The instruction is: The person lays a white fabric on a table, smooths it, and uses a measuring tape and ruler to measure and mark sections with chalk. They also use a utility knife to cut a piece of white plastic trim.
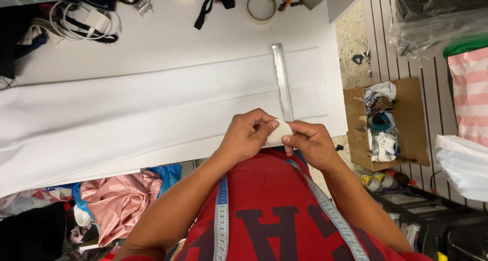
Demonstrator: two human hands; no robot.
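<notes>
Both my hands meet just past the near edge of a white table (168, 42). My left hand (247, 135) and my right hand (311, 143) pinch a small white flat piece, like tailor's chalk (279, 132), between their fingertips. A long metal ruler (282, 80) lies on white fabric (127, 108) spread across the table, its near end right behind the chalk. A measuring tape (221, 215) hangs around my neck over my red shirt.
Tape rolls (261, 7), cables (86, 22) and straps sit at the table's far edge. A cardboard box of fabric scraps (384, 123) stands on the floor at right, with bottles (381, 179) nearby. Pink cloth (119, 200) is piled under the table at left. Bagged fabrics (447, 17) lie at far right.
</notes>
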